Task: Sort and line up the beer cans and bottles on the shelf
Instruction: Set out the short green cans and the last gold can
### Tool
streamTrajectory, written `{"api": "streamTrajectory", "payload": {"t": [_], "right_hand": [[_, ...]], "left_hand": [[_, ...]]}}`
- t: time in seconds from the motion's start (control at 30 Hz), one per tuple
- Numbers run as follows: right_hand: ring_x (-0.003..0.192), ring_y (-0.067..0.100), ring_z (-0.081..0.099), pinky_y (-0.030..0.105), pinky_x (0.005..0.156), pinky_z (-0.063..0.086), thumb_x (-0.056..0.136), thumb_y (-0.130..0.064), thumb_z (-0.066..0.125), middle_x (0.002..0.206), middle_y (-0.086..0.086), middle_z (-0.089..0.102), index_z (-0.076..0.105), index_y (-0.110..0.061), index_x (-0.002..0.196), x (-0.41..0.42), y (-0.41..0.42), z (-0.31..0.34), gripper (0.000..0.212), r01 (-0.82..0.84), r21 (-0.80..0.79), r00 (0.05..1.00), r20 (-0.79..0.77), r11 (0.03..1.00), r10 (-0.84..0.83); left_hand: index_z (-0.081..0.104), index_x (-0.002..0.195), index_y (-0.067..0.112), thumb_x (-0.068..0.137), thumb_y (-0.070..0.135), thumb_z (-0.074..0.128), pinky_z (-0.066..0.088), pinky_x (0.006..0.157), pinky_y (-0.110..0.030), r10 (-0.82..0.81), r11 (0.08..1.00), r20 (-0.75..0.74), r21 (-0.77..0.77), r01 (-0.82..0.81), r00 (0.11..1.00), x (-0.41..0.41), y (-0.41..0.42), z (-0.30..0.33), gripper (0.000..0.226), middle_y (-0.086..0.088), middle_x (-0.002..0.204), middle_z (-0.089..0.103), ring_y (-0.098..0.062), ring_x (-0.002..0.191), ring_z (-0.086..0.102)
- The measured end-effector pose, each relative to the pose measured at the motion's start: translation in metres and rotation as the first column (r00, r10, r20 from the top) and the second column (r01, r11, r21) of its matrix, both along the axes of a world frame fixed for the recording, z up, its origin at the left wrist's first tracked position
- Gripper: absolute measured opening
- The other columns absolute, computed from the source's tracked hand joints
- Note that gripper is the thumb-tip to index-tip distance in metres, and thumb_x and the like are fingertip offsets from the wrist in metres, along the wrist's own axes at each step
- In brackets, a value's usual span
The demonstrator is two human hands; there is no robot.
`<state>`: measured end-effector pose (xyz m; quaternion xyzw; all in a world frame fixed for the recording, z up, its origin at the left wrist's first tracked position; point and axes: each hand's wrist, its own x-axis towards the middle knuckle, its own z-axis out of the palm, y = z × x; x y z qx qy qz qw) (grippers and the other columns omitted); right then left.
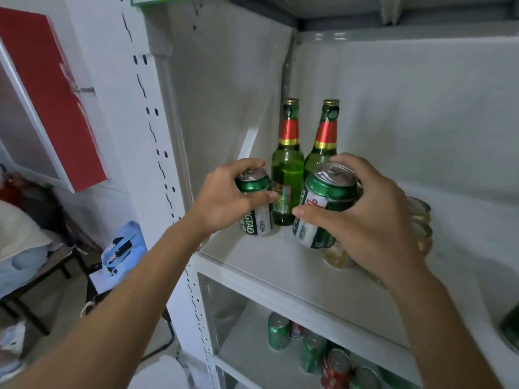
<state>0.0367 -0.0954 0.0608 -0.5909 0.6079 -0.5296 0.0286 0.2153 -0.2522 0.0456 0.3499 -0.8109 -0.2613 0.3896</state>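
Two green beer bottles with red and gold neck foil stand upright at the back left of the white shelf [275, 265], one [288, 167] left of the other [323, 147]. My left hand [224, 197] grips a green and white beer can [257, 220] standing at the shelf's left front. My right hand [373, 217] holds a second green can [328, 197], tilted and lifted a little off the shelf, in front of the right bottle. Behind my right hand lie pale gold-topped containers [420, 217], mostly hidden.
The lower shelf [252, 357] holds several green and red cans [311, 352]. Another green can [509, 328] shows at the right edge. A white perforated upright [157, 153] bounds the shelf on the left. A red panel [50, 88] and a seated person are at far left.
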Motion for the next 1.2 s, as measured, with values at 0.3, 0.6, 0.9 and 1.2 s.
{"api": "streamTrajectory", "payload": {"t": [0.3, 0.6, 0.9, 1.2], "right_hand": [[0.089, -0.011, 0.06, 0.001, 0.076, 0.039, 0.057, -0.037, 0.098, 0.097, -0.018, 0.067, 0.061, -0.029, 0.111, 0.034, -0.04, -0.013, 0.066, 0.263, 0.085, 0.96, -0.124, 0.961, -0.252], [0.086, 0.019, 0.059, 0.039, 0.083, 0.046, 0.053, -0.075, 0.079, 0.088, -0.013, 0.066, 0.061, -0.032, 0.104, 0.039, -0.056, -0.023, 0.069, 0.594, 0.227, 0.743, -0.522, 0.772, -0.419], [0.089, 0.019, 0.059, 0.038, 0.087, 0.029, 0.061, -0.08, 0.072, 0.091, -0.011, 0.067, 0.058, -0.03, 0.099, 0.032, -0.064, -0.025, 0.065, 0.686, 0.205, 0.598, -0.706, 0.698, -0.38], [0.097, 0.02, 0.063, 0.036, 0.095, 0.033, 0.058, -0.08, 0.076, 0.109, -0.005, 0.064, 0.062, -0.025, 0.118, 0.029, -0.072, -0.032, 0.083, 0.692, 0.226, 0.595, -0.717, 0.686, -0.363]], "left_hand": [[0.063, 0.116, 0.038, 0.079, 0.032, 0.089, 0.052, 0.091, -0.019, -0.183, 0.983, 0.025, 0.0, 0.183, 0.983, -0.004, -0.046, -0.016, 0.046, 0.019, 0.11, 0.068, -0.006, 0.103, 0.066], [0.062, 0.136, 0.025, 0.076, 0.031, 0.091, 0.047, 0.092, -0.012, -0.355, 0.935, 0.064, 0.029, 0.353, 0.933, -0.016, -0.064, -0.031, 0.068, 0.012, 0.121, 0.067, -0.007, 0.111, 0.064], [0.064, 0.132, 0.023, 0.076, 0.029, 0.091, 0.045, 0.09, -0.022, -0.351, 0.936, 0.093, -0.006, 0.353, 0.932, -0.019, -0.06, -0.034, 0.063, 0.008, 0.113, 0.06, -0.012, 0.104, 0.06], [0.057, 0.144, 0.027, 0.071, 0.037, 0.092, 0.051, 0.101, -0.029, -0.347, 0.929, 0.092, -0.102, 0.356, 0.933, -0.021, -0.057, -0.048, 0.081, 0.002, 0.122, 0.053, -0.014, 0.11, 0.057]]}}
